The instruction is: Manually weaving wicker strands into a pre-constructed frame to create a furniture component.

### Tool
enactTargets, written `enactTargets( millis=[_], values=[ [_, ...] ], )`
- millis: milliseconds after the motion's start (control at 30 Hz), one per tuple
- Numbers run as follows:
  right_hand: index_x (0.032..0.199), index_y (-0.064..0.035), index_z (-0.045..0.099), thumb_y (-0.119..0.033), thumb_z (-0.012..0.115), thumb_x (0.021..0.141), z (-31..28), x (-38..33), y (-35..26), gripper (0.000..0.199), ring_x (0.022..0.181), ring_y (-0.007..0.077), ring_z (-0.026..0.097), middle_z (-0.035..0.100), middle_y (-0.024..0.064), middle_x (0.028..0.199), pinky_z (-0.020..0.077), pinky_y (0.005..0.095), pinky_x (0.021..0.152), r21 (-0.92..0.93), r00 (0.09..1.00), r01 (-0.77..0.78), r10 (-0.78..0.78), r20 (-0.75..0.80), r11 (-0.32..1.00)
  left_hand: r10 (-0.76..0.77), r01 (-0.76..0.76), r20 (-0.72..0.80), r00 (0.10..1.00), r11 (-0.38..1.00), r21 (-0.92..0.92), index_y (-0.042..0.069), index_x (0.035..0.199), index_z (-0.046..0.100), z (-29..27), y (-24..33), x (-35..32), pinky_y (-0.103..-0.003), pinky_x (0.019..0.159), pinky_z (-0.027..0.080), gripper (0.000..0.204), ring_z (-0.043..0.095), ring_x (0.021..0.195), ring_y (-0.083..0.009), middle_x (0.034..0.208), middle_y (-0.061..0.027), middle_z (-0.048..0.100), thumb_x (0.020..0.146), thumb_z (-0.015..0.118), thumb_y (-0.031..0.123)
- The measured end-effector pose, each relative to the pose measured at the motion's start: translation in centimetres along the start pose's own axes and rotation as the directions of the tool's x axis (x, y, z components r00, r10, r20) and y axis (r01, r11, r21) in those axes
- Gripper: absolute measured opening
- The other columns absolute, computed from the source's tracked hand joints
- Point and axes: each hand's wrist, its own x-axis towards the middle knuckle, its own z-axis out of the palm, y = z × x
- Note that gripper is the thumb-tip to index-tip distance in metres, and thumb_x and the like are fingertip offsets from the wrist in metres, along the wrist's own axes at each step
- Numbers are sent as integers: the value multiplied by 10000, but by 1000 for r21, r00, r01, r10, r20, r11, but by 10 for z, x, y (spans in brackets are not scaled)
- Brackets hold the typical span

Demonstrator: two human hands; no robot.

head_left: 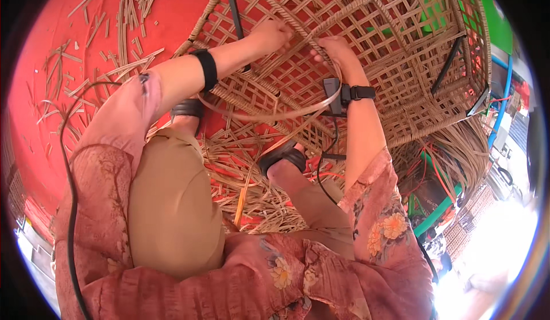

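A large open-lattice basket (pixel 409 65) of brown cane strips lies tilted before me, with thick wrapped ribs crossing it. My left hand (pixel 274 37) is at one rib, its fingers curled closed against the weave; what they pinch is hidden. Just to its right, my right hand (pixel 337 52) is closed on a pale flexible cane strip (pixel 275 116). That strip runs down from the right hand and bends in a wide loop below both hands. Dark flat bars (pixel 234 13) are fixed to the basket at several places.
Cut cane scraps (pixel 134 10) litter the red floor (pixel 54 99), thickest around my sandalled feet (pixel 283 161). A bundle of long strips (pixel 458 151) lies right of the basket. Black cables (pixel 67 177) run along my arms. A small black device (pixel 334 93) is strapped to my right wrist.
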Motion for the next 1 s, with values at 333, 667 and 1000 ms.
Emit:
enactTargets(
  millis=[333, 667, 1000],
  values=[
    [930, -47, 642, -282, 453, 961, -9, 10, -2, 304, 462, 42, 503, 612, -11, 652, 379, 194, 420, -155, 977, -139, 161, 140, 978, -59, 69, 97, 993, 992, -101, 1, 967, 652, 14, -7, 27, -298, 626, 487, 162, 598, 762, -167, 861, -66, 646, 851, 543, 32],
    [905, -34, 627, -324, 413, 981, -6, 5, -7, 369, 430, 10, 465, 592, -29, 623, 351, 180, 398, -119, 966, -142, 164, 198, 983, -44, 50, 40, 998, 987, -153, 2, 1015, 630, 20, -12, 26, -307, 674, 488, 174, 584, 803, -156, 904, -66, 638, 880, 528, 41],
    [1006, 18, 574, -289, 430, 977, -1, 2, -14, 341, 479, 54, 498, 612, 49, 759, 418, 178, 360, -131, 964, -152, 176, 201, 980, 3, 29, 161, 987, 979, -201, 78, 1117, 618, 18, 0, 19, -269, 675, 455, 227, 547, 796, -115, 927, -12, 616, 905, 539, 94]
  ],
)
